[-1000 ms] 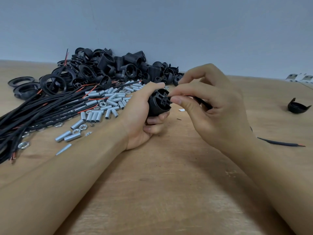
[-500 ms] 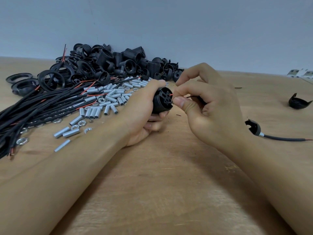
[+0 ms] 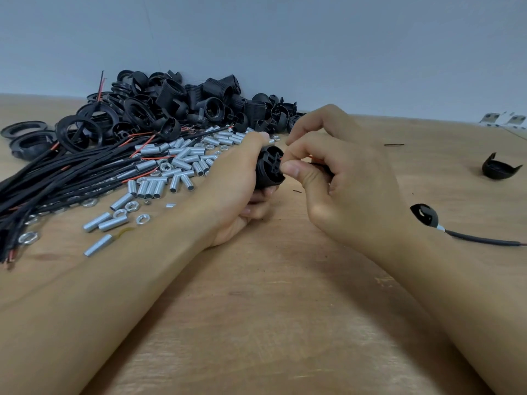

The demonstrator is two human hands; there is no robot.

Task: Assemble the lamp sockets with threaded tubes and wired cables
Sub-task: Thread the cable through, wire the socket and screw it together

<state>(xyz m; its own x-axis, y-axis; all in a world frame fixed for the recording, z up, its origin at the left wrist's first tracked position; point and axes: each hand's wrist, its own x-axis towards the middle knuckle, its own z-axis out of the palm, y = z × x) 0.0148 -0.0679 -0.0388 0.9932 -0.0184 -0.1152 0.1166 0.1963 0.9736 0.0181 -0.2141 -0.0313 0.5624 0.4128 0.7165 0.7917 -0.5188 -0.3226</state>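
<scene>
Head view, worktop: a wooden worktop (image 3: 285,323) against a pale wall, the person's two forearms reaching in from the near edge.
Head view, socket: a black lamp socket body (image 3: 269,169) is held above the middle of the worktop, its ribbed terminal end facing right, towards the other hand.
Head view, left hand: the left hand (image 3: 236,192) wraps its curled fingers round the socket body from the left and steadies it.
Head view, right hand: the right hand (image 3: 342,181) is just right of the socket, thumb and forefinger pinching a thin red wire end (image 3: 313,158) at the terminal end.
Head view, key relation: the wire runs roughly left to right, in line with the socket's long axis; the right hand is the nearer one to the terminal opening, so feeding the wire in is probably its job.
Head view, cable tail: the wired cable (image 3: 484,240) trails right towards the right edge, carrying a black cap (image 3: 425,213) and a metal fitting.
Head view, supplies: towards the far left corner lie black socket parts (image 3: 182,106), threaded tubes (image 3: 182,163) and a bundle of cables (image 3: 57,181).
</scene>
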